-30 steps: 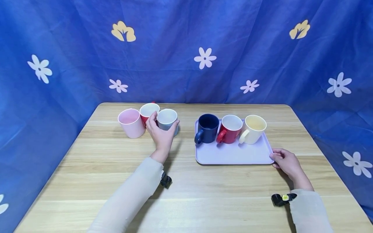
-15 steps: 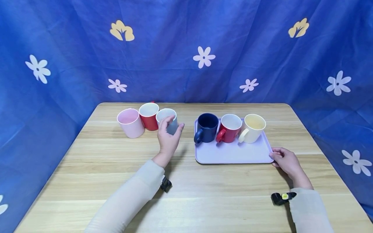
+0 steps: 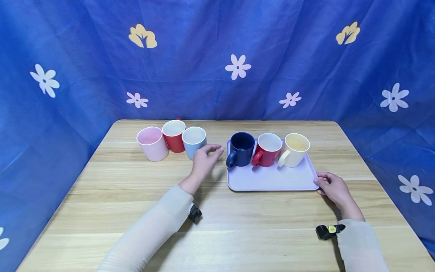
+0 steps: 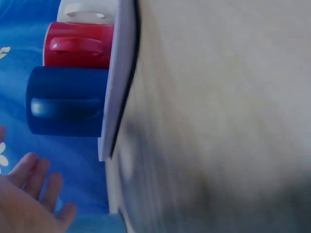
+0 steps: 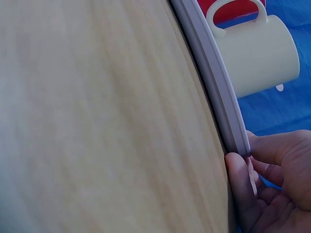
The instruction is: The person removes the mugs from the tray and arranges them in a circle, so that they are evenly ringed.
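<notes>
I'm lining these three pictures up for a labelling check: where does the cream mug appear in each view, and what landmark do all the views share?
Head: the cream mug is right of centre, rightmost of the mugs on the lilac tray.
Left wrist: the cream mug is at top left, cut off by the upper edge.
Right wrist: the cream mug is at upper right.
Shared landmark: the lilac tray.

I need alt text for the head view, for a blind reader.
A right hand grips a lilac tray bearing a navy mug, red mug and cream mug. The empty left hand is near a light blue mug, a second red mug and a pink mug.
</notes>
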The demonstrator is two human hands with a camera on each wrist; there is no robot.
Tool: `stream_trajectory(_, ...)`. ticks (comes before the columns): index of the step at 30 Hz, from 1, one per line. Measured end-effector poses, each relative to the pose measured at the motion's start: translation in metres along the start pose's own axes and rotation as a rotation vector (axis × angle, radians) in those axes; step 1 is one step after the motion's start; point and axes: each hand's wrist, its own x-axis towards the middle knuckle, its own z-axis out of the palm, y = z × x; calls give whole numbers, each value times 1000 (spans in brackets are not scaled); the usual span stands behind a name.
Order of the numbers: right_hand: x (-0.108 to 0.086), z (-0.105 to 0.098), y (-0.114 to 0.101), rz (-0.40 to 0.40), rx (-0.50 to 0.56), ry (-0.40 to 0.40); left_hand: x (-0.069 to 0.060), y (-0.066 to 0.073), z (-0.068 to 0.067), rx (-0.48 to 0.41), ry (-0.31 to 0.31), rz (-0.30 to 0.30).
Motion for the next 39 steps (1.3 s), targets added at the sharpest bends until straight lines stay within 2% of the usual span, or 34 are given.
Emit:
stream_trajectory(2,0,0,0,5,1,2,3,2,0,38,-71,-53)
stream_trajectory(6,0,0,0,16,-1,2,7,7,1,103,-185,-121)
stream_trajectory(10,0,0,0,30,-2,-1,11,14,2,149,-264,-176)
stream_trajectory(14,-1,-1,-1,30,2,-1,16,21,3,200,-309,-201)
stream_trajectory(18,-2,-1,-1,15,-2,-1,20,27,5,245,-335,-200)
stream_trajectory(23,-2,-1,-1,1,-5,0,26,32,5,259,-385,-181)
stream_trajectory(29,-1,-1,-1,-13,-4,5,36,32,1,270,-473,-158)
stream_trajectory(39,-1,0,-1,-15,-13,8,50,31,-1,379,-605,-111)
